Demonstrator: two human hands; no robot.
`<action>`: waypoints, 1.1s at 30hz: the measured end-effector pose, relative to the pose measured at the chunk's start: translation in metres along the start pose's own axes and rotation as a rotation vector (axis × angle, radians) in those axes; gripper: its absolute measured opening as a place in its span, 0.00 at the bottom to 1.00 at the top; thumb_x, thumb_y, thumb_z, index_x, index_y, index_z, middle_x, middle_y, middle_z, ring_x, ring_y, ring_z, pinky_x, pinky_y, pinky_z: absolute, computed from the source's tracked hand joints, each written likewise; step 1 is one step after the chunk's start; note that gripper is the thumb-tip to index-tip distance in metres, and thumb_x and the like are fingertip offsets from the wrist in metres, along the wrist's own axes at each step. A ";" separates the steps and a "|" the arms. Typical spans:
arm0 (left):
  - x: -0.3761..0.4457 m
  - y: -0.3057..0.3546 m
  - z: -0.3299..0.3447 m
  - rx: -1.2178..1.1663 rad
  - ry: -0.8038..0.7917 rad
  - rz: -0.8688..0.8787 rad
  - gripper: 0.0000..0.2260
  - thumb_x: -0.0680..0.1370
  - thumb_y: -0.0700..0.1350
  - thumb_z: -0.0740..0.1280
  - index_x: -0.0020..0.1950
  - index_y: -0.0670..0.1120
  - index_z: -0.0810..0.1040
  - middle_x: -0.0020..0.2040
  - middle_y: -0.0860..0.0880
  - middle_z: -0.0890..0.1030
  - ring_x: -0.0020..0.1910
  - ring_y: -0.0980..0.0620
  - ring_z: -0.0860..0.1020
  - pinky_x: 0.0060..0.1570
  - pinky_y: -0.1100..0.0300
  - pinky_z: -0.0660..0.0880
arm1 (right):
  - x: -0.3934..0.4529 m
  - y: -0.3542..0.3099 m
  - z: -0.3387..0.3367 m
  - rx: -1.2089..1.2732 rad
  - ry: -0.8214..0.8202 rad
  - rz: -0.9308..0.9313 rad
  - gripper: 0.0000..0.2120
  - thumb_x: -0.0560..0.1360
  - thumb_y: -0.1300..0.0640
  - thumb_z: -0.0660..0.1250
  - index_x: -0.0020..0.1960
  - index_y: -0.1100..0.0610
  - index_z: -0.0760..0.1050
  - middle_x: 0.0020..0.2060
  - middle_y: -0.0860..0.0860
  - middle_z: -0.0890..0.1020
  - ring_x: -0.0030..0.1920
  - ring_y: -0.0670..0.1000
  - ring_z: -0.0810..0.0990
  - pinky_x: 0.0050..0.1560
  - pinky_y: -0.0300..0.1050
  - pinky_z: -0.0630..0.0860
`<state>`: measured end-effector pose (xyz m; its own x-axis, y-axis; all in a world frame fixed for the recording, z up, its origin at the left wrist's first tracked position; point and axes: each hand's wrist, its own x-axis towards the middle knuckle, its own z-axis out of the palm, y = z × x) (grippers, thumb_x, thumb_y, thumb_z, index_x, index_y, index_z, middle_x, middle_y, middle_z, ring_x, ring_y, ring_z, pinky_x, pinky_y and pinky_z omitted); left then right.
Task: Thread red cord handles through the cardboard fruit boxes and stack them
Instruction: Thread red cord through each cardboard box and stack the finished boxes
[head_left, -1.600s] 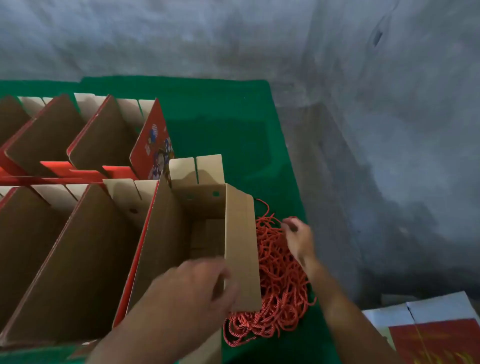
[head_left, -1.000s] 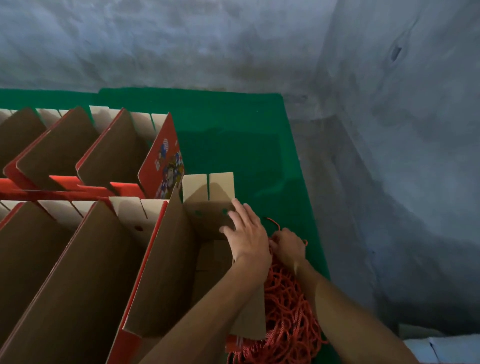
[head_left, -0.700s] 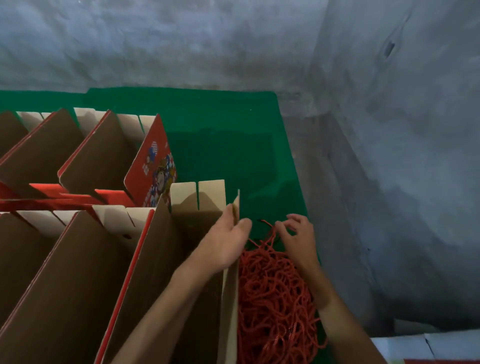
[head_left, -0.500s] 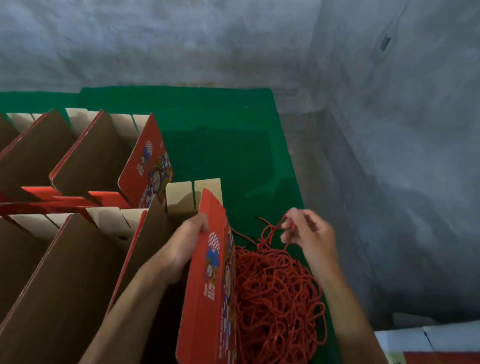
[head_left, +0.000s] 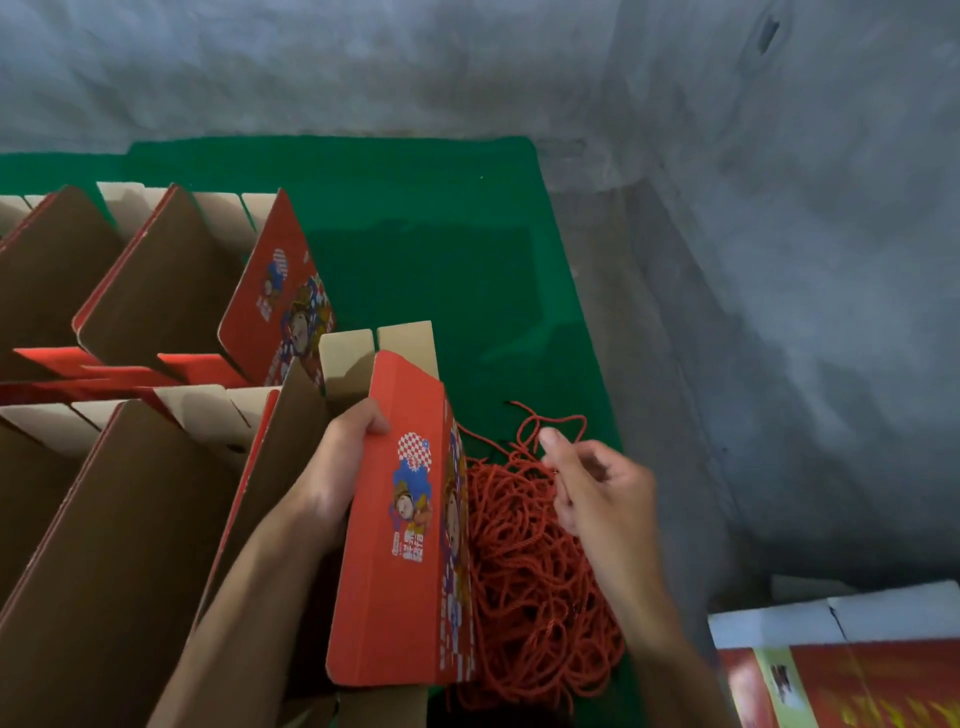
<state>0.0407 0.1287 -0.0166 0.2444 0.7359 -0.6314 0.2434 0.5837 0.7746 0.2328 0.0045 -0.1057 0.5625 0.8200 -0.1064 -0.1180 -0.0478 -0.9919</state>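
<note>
Forearms enter from the bottom edge, both bare. My left hand (head_left: 340, 467) has its grip wrapped round the upper edge of the red printed flap (head_left: 400, 530) of the nearest fruit box (head_left: 291, 467), thumb lying on the printed red face, other fingers hidden behind the panel. That flap stands nearly upright, cartoon print facing right.

Just right of the flap lies the pile of red cords (head_left: 530, 561), a loose tangle on the green tabletop (head_left: 441, 249), touching or very near the box's side. My right hand (head_left: 597, 493) is above the pile's far end, fingers loosely curled, thumb and forefinger drawn together. A strand or two of cord (head_left: 550, 423) loops up past the fingertips; I cannot tell for certain whether the grip is pinching one, since the hand is blurred.

Lower right corner: a flat white and red printed carton (head_left: 841, 654), off the tabletop, partly cut by the frame.

Left of the held box, more open boxes (head_left: 104, 519) stand side by side, brown insides showing, pale end tabs up. Behind them a second row of boxes (head_left: 156, 291), the rightmost showing its red cartoon face.

Farthest back and along the right, a rough grey concrete wall (head_left: 727, 208) meets the tabletop's edge.
</note>
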 end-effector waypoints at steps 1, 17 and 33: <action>0.000 0.000 0.002 -0.021 -0.045 -0.034 0.14 0.85 0.32 0.49 0.52 0.32 0.74 0.32 0.39 0.66 0.30 0.45 0.68 0.25 0.66 0.65 | 0.002 0.008 0.006 0.005 0.006 0.014 0.17 0.81 0.47 0.70 0.42 0.59 0.82 0.26 0.53 0.73 0.24 0.50 0.68 0.24 0.40 0.66; 0.021 -0.035 -0.024 -0.029 0.018 -0.044 0.17 0.68 0.56 0.64 0.39 0.47 0.88 0.43 0.38 0.86 0.35 0.43 0.86 0.32 0.51 0.81 | 0.020 0.040 0.070 0.270 -0.011 0.245 0.04 0.76 0.64 0.76 0.50 0.61 0.85 0.43 0.59 0.88 0.47 0.57 0.88 0.51 0.45 0.84; 0.019 -0.023 -0.013 -0.035 -0.022 -0.018 0.21 0.84 0.50 0.58 0.59 0.34 0.80 0.39 0.33 0.80 0.35 0.40 0.79 0.36 0.63 0.77 | 0.001 0.060 0.085 0.173 0.067 0.191 0.11 0.78 0.51 0.76 0.56 0.55 0.84 0.45 0.51 0.89 0.48 0.51 0.88 0.50 0.49 0.83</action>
<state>0.0280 0.1339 -0.0462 0.2610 0.7176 -0.6457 0.2146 0.6090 0.7636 0.1566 0.0511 -0.1591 0.5686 0.7655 -0.3010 -0.3621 -0.0956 -0.9272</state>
